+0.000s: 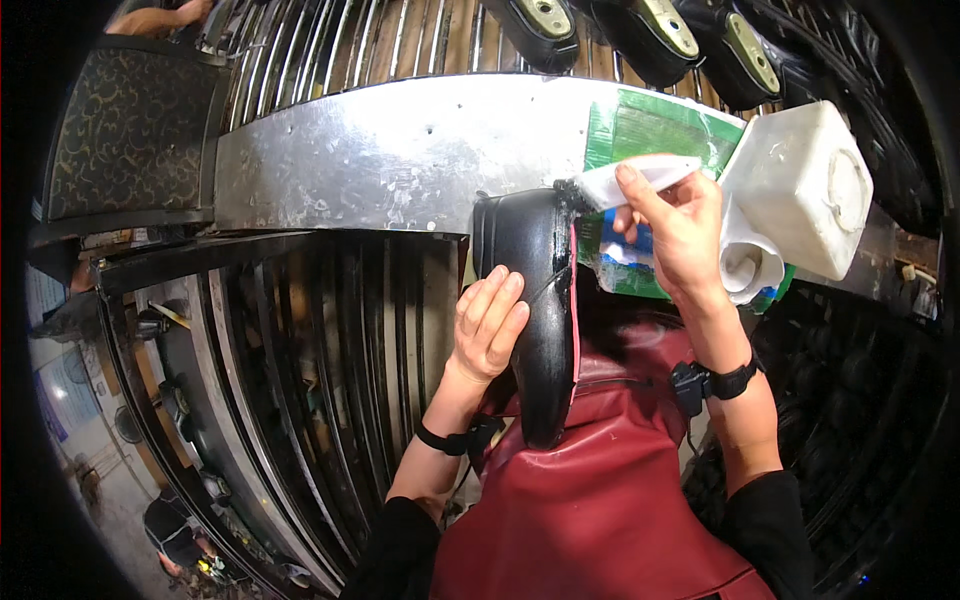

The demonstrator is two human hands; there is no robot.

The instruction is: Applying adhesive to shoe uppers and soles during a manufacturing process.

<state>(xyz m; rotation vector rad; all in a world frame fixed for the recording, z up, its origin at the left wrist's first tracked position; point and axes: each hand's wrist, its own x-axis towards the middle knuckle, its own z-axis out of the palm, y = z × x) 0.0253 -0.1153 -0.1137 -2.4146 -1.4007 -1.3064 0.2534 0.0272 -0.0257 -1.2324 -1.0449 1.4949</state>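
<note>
A black leather shoe upper (pixel 545 310) lies lengthwise in front of me, toe toward my dark red apron (pixel 580 510), its heel end by the metal ledge. A pink-red line runs along its right edge. My left hand (pixel 488 325) is closed on the shoe's left side, fingers together on the leather, its thumb hidden. Pinched between the fingers of my right hand (pixel 682 225) is a brush with a white handle (pixel 625 184). Its dark bristles (pixel 572 196) touch the shoe's right edge near the heel end.
A shiny metal ledge (pixel 350 150) carries a green sheet (pixel 640 125) and a white plastic container (pixel 805 190). Several black shoes (pixel 650 40) stand on rollers beyond. Barred metal racks (pixel 270 380) fill the left. Another person (pixel 175 530) is at lower left; someone's arm (pixel 155 20) shows top left.
</note>
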